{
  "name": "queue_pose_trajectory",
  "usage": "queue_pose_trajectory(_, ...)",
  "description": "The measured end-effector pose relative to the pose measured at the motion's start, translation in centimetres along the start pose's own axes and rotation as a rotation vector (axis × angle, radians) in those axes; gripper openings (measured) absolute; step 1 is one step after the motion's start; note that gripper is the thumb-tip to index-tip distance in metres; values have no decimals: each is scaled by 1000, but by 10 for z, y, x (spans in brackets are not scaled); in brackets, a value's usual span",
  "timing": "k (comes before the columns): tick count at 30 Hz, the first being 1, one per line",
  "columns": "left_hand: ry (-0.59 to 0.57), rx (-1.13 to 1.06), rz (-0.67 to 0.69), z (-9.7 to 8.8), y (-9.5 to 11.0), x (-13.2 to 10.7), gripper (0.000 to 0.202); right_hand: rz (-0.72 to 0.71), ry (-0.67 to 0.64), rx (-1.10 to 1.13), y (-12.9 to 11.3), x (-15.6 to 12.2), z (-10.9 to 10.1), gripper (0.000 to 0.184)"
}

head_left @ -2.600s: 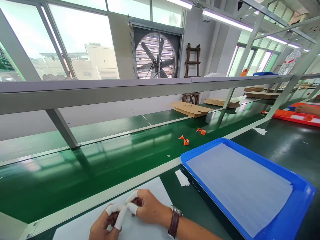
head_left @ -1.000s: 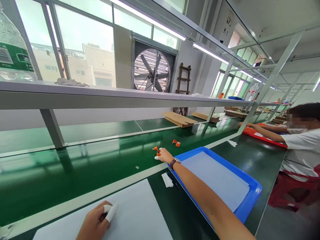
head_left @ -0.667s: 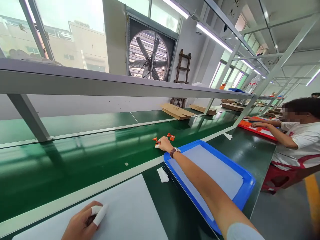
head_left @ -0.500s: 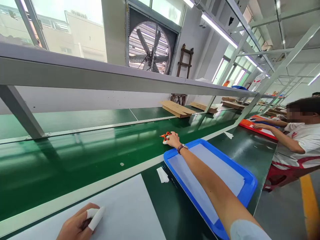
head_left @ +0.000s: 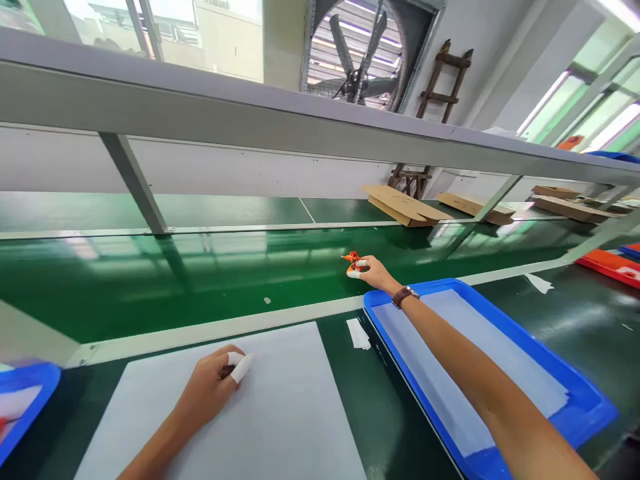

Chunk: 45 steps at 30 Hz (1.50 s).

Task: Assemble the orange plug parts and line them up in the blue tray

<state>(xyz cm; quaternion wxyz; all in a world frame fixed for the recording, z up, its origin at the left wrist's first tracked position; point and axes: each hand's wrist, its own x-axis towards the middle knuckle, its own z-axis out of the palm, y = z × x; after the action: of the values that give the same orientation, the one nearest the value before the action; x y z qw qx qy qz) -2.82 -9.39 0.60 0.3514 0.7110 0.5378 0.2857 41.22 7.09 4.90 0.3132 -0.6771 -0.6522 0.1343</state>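
Note:
My right hand (head_left: 371,271) reaches far out over the green conveyor belt (head_left: 200,280); its fingers, in white finger cots, are closed on small orange parts (head_left: 353,257). A brown-strapped watch (head_left: 405,295) sits on that wrist. My left hand (head_left: 213,383) rests curled on a white paper sheet (head_left: 280,413) at the near edge, with white cots on its fingertips and nothing visible in it. A blue tray (head_left: 575,427) lined with white paper lies under my right forearm.
A grey metal shelf rail (head_left: 250,120) on slanted posts runs over the belt. Flat cardboard boxes (head_left: 403,205) lie beyond the belt. A small white scrap (head_left: 358,333) lies beside the tray. Another blue tray corner (head_left: 23,400) shows at left, an orange-red tray (head_left: 607,265) at far right.
My right hand left my left hand, reached out to the belt and closed on the orange parts. The camera has turned left and down; the person at the right is out of view.

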Motion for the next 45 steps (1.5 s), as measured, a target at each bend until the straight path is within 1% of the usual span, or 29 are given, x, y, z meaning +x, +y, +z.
queue_pose_trajectory(3, 25, -51, 8, 0, 7, -4, 38, -168, -189, 57, -46, -40, 19, 31)
queue_pose_trajectory(6, 43, -110, 17, 1, 6, -6, 38, -349, -358, 99, -93, -95, 37, 28)
queue_pose_trajectory(7, 45, -127, 17, 1, 5, -7, 37, -440, -414, 120, -106, -114, 43, 29)
queue_pose_trajectory(8, 47, -138, 20, 1, 4, -8, 36, -515, -463, 142, -117, -131, 49, 31)
queue_pose_trajectory(10, 55, -136, 39, 1, 3, -10, 34, -613, -498, 179, -133, -160, 62, 36)
queue_pose_trajectory(12, 63, -125, 60, 1, 2, -11, 34, -644, -501, 194, -140, -179, 73, 39)
queue_pose_trajectory(14, 68, -130, 68, 1, 2, -11, 36, -635, -510, 197, -142, -190, 81, 41)
queue_pose_trajectory(16, 70, -143, 67, 0, 1, -12, 37, -616, -502, 176, -141, -195, 83, 39)
queue_pose_trajectory(20, 68, -143, 64, 1, -1, -11, 38, -618, -382, 84, -145, -201, 75, 33)
queue_pose_trajectory(22, 68, -138, 64, 3, -1, -10, 40, -617, -349, 93, -153, -205, 69, 32)
queue_pose_trajectory(24, 63, -135, 70, 3, 1, -9, 40, -591, -348, 130, -163, -209, 64, 33)
queue_pose_trajectory(27, 28, -135, 77, -2, 11, -13, 30, -497, -331, 181, -179, -212, 65, 35)
queue_pose_trajectory(28, -8, -148, 78, -5, 17, -16, 26, -466, -313, 194, -184, -214, 67, 33)
queue_pose_trajectory(29, -58, -189, 79, -9, 24, -21, 25, -441, -291, 209, -189, -215, 70, 31)
queue_pose_trajectory(30, -117, -262, 80, -12, 31, -26, 30, -423, -265, 228, -193, -218, 74, 29)
queue_pose_trajectory(32, -226, -471, 76, -17, 45, -40, 40, -415, -215, 267, -202, -225, 85, 27)
queue_pose_trajectory(33, -254, -580, 61, -17, 50, -48, 40, -434, -201, 285, -206, -229, 90, 30)
queue_pose_trajectory(34, -253, -662, 36, -17, 54, -55, 39, -474, -199, 299, -210, -235, 95, 35)
queue_pose_trajectory(36, -190, -701, -20, -14, 53, -68, 35, -582, -227, 313, -217, -245, 102, 46)
queue_pose_trajectory(38, -72, -586, -29, -11, 43, -78, 30, -647, -282, 324, -221, -254, 105, 52)
queue_pose_trajectory(40, 76, -331, 61, -10, 30, -87, 27, -609, -337, 347, -221, -260, 103, 60)
queue_pose_trajectory(42, 216, -49, 188, -9, 19, -94, 34, -521, -381, 392, -219, -265, 101, 73)
queue_pose_trajectory(43, 263, 61, 237, -8, 16, -97, 38, -482, -400, 417, -217, -267, 100, 75)
queue_pose_trajectory(44, 292, 134, 266, -7, 15, -99, 40, -458, -415, 438, -215, -270, 100, 71)
queue_pose_trajectory(45, 306, 169, 274, -5, 16, -101, 41, -450, -424, 454, -213, -272, 100, 63)
